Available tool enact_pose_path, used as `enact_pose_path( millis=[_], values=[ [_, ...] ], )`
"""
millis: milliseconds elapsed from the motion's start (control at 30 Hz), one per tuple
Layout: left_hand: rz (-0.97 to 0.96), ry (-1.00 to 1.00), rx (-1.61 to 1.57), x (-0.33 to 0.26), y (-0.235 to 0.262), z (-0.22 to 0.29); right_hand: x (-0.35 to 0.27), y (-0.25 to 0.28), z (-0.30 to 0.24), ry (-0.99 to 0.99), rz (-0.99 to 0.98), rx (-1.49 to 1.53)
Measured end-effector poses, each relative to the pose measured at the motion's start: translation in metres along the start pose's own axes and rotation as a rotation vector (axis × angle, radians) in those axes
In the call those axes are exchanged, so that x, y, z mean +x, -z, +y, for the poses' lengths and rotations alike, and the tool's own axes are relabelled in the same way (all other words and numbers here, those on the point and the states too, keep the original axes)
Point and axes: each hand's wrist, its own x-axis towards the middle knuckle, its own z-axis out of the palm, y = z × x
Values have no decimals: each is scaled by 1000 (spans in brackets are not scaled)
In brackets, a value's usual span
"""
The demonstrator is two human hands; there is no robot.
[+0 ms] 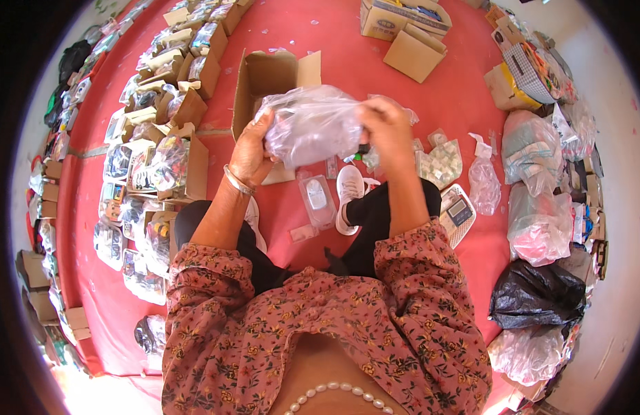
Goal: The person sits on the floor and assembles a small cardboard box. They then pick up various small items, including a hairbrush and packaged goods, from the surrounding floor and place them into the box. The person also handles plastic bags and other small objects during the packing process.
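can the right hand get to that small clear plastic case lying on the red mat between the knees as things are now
Probably not right away. The right hand is gripping the clear plastic bag along with the left hand. The clear case lies just below the bag on the red mat, uncovered, so letting go would free the way.

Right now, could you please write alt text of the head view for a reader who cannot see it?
A person seated on a red mat holds a crinkled clear plastic bag with the left hand and right hand, above an open brown cardboard box. Small open cartons of packaged goods line the left; filled plastic bags sit right.
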Motion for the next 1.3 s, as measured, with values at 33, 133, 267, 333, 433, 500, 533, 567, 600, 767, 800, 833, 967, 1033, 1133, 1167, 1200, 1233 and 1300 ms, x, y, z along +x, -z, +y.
enact_pose_path(
  millis=[33, 133, 267, 333, 433, 500, 533, 567, 600, 767, 800, 833, 967, 1033, 1133, 1167, 1200, 1233, 1300],
  values=[
    [-148, 22, -104, 1, 10, 7, -1, 10, -7, 10, 10, 98],
    [-14, -88, -140, 1, 1, 8, 3, 29, -9, 73, -18, 376],
    [54, -160, -267, -3, -17, 10, -3, 27, -16, 213, -59, 623],
    [42, -177, -343, -4, -19, 15, -1, 34, -10, 313, -89, 659],
    [22, -239, -484, -4, -12, 23, -3, 42, -12, 425, -322, 676],
    [-29, -272, -583, -6, -11, 29, -2, 52, -7, 454, -443, 624],
    [-64, -260, -600, -5, -7, 29, -3, 54, -8, 439, -432, 623],
    [-99, -247, -617, -4, -1, 31, -4, 55, -9, 424, -422, 622],
    [-134, -235, -634, -4, 2, 31, -5, 55, -9, 409, -412, 622],
    [-8, -245, -598, -9, 7, 45, -7, 48, -14, 363, -397, 685],
    [-43, -265, -586, -10, 8, 46, -7, 46, -15, 354, -391, 697],
    [-76, -283, -576, -10, 8, 47, -5, 49, -13, 341, -415, 658],
    [-173, -274, -574, -9, 14, 50, -1, 52, -13, 67, -263, 311],
    [-127, -258, -509, -15, 3, 51, 1, 35, -15, -53, 44, 69],
    [-129, -209, -338, -14, -1, 42, -6, 22, -15, 213, 424, -105],
    [-94, -214, -209, -15, -18, 41, -13, 18, -20, 284, 427, -117],
    [-103, -229, -141, -18, -36, 39, -23, 10, -25, 330, 357, -193],
    [-161, -187, -127, -18, -31, 36, -34, -2, -31, 377, 284, -260],
    [-231, -119, -116, -18, -26, 29, -43, -25, -29, 437, 187, -552]
  ],
)
